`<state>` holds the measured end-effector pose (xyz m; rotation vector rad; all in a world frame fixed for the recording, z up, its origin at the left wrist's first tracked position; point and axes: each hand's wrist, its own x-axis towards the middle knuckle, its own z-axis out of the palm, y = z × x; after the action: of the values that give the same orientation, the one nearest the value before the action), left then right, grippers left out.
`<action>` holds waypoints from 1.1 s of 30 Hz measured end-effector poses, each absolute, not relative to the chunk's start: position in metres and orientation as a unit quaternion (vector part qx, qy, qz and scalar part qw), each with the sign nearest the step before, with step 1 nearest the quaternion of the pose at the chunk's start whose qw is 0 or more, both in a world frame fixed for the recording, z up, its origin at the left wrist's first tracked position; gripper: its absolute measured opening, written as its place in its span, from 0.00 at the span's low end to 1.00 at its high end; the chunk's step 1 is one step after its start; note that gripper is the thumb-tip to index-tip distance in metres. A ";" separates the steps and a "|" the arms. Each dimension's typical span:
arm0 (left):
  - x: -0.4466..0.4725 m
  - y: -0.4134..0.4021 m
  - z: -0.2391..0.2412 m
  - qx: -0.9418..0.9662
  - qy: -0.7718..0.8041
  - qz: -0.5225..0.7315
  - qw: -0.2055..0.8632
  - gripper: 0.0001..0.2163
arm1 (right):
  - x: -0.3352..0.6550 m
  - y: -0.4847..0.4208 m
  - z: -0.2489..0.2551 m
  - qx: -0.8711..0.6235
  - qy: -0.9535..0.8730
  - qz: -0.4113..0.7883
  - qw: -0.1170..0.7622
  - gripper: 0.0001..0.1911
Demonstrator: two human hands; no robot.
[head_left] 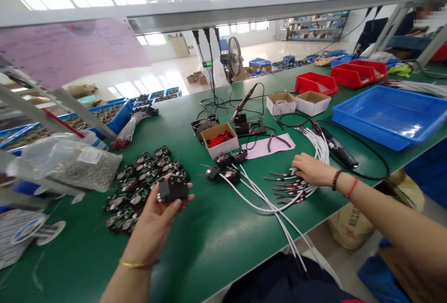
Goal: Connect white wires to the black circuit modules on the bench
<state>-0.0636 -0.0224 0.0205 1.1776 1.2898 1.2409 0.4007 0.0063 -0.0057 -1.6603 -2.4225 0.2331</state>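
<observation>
My left hand (162, 210) is closed around a small black motor-like unit (173, 188) with a silvery metal part on its left side. Below and left of it, many similar black units with round metal faces lie in a cluster (136, 193). My right hand (310, 170) is on a bundle of white cables (319, 147), its fingertips pinched at the stripped red and black wire ends (288, 189). Whether one cable is gripped there is hidden. Between my hands, several units with white cables attached (226, 170) rest on the green bench.
A box of red and black parts (219, 140) stands near a soldering iron (246, 98) in its holder. Pliers (277, 141) lie on pink paper. A black power tool (337, 147), a blue tray (391, 114) and red bins (316, 83) are at right. A shelf (244, 9) spans overhead.
</observation>
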 end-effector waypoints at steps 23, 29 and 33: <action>0.031 -0.105 0.012 0.223 0.329 0.552 0.733 0.26 | 0.258 -0.108 0.018 -0.441 -0.707 0.386 0.396 0.14; 0.029 -0.104 0.009 0.243 0.337 0.565 0.713 0.25 | 0.257 -0.107 0.031 -0.442 -0.708 0.390 0.389 0.13; 0.028 -0.105 0.007 0.240 0.337 0.555 0.722 0.26 | 0.256 -0.108 0.033 -0.435 -0.712 0.385 0.395 0.12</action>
<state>0.0282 -0.1054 0.0075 0.5303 0.7435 1.2251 0.2564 -0.1081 0.0333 -1.1034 -1.8039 0.9756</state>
